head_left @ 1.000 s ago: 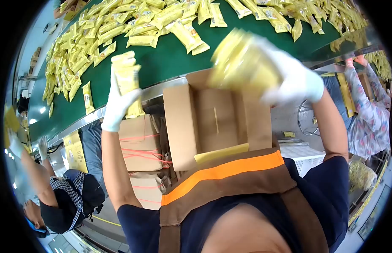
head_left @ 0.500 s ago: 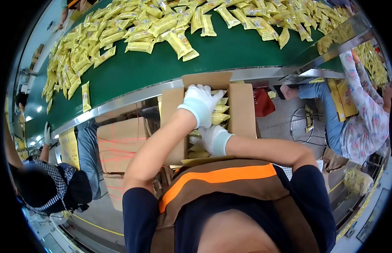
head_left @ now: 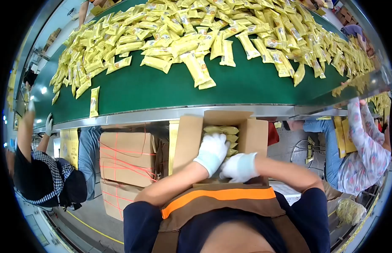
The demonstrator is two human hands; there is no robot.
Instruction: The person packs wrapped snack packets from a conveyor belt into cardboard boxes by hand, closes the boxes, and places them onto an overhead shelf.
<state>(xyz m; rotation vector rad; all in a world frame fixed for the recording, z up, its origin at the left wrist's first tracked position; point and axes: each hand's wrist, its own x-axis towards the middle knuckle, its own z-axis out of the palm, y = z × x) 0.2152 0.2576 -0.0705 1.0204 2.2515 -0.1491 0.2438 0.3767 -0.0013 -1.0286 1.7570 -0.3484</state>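
While the brown box (head_left: 254,135) stood open in front of the brown apron (head_left: 221,213), two hands in white gloves were down at its mouth. Yellow packs (head_left: 223,129) lay in the box, one behind the other, and their long sides ran from left to right. The left hand (head_left: 212,152) was right over these packs, with its fingers pointing away from the apron. It was the nearer hand to the packs at the far end, which showed just past its fingers and a little to the right. The right hand (head_left: 240,167) was just beside it, closer to the apron, and it came in from the right side. Its fingertips were hidden, so I could not tell if it was holding a pack. I could not tell if the left hand was gripping one or only pressing, either. More yellow packs lay in a big messy heap (head_left: 185,46) on the green worktop (head_left: 162,93), past the far flap (head_left: 228,117) and the shiny metal edge (head_left: 162,115). Its two nearest packs (head_left: 193,69) sat side by side, and their long sides slanted toward the box. The left hand was the nearer one to those too. One lone pack (head_left: 94,102) lay well off to the left, with its short end toward the edge
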